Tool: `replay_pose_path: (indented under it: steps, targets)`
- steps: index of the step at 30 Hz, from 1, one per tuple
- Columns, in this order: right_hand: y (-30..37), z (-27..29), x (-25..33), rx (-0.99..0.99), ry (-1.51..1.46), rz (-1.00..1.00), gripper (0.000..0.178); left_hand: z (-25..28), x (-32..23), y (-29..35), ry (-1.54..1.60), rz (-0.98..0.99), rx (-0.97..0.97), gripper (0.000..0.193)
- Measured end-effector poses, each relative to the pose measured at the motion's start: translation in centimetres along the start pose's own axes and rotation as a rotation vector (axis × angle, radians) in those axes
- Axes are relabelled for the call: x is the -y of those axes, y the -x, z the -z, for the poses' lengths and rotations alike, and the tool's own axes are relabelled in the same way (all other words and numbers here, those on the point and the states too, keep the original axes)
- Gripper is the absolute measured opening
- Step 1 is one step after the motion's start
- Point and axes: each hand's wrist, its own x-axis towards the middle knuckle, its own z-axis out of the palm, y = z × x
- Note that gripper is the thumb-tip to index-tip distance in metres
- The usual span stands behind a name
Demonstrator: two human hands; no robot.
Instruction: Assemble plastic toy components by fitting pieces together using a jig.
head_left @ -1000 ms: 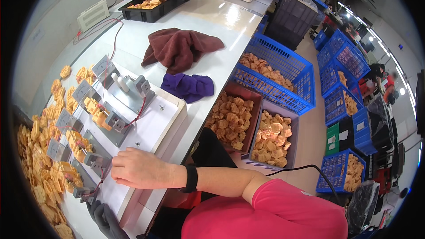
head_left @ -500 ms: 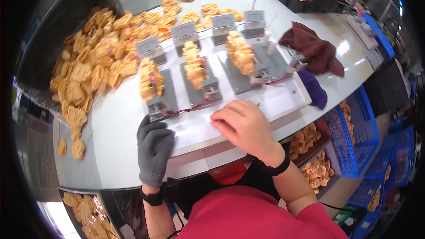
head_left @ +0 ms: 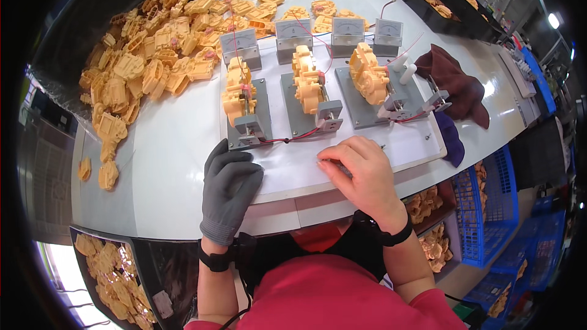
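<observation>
My left hand (head_left: 229,192), in a grey glove, rests with loosely bent, parted fingers at the near end of the left test fixture (head_left: 262,110). Nothing shows in it. My right hand (head_left: 365,174) is bare, its thumb and index tips close together over the white board (head_left: 290,168); whether they pinch something small is not visible. Yellow plastic housings (head_left: 238,95) sit in the left fixture, the middle fixture (head_left: 295,119) and the right fixture (head_left: 351,110). Behind the fixtures stand several needle meters (head_left: 294,29).
A heap of yellow housings (head_left: 131,67) spreads from a dark bin (head_left: 46,79) at the left. White pegs (head_left: 408,73), a brown cloth (head_left: 455,85) and a purple cloth (head_left: 449,137) lie right. Red wires (head_left: 293,139) link fixtures. Blue crates (head_left: 471,208) and filled boxes (head_left: 116,281) stand below the table.
The view has shifted, so the table and fixtures appear further right and are sharper. Both hands keep nearly the same pose and place beside the fixtures.
</observation>
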Motion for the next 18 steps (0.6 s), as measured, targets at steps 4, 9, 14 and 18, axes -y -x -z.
replay_pose_path:
  steps: [4, 9, 14, 18]
  targets:
    - [-0.01, 0.22, 0.00, -0.001, 0.007, -0.002, 0.010, -0.07, -0.33, -0.15, 0.005, -0.001, -0.003, 0.013]
    - [0.05, 0.08, 0.12, 0.006, 0.001, -0.007, 0.010, -0.09, -0.19, -0.03, -0.007, 0.002, -0.008, 0.013]
    - [0.09, 0.09, 0.14, 0.007, 0.011, -0.008, 0.011, -0.11, -0.33, -0.17, -0.014, 0.005, -0.006, 0.013]
    - [0.06, -0.01, 0.12, 0.001, 0.013, -0.006, 0.012, -0.10, -0.59, -0.35, -0.036, 0.008, -0.010, 0.013]
